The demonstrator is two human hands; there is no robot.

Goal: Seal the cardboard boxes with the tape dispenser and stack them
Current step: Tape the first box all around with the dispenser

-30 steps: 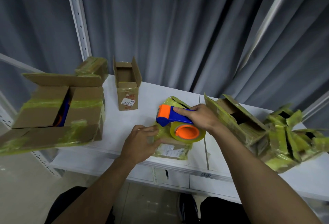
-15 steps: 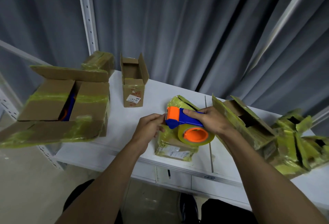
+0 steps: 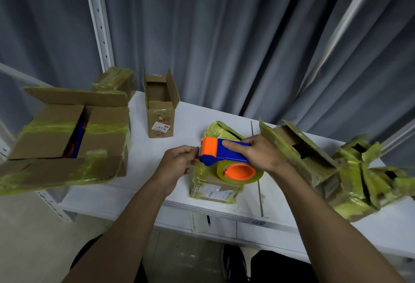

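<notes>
Right now the right hand [image 3: 258,154] grips the tape dispenser [image 3: 221,151] by its blue handle, holding it over a small taped box [image 3: 215,190] near the table's [image 3: 190,120] front edge — the left hand [image 3: 177,163], fingers curled, pinches at the dispenser's toothed front end. Further back stands an open box [image 3: 160,111], with a large box [image 3: 67,134] off to the left.

What I cannot make out here

The tape dispenser [image 3: 224,159] and right hand [image 3: 258,154] cover most of the small box [image 3: 213,192], whose label is too blurred for me to read. I cannot tell whether the left hand [image 3: 177,161] pinches anything. The left edge cuts off the large box [image 3: 101,129]; the right edge cuts the box pile [image 3: 359,183].
</notes>
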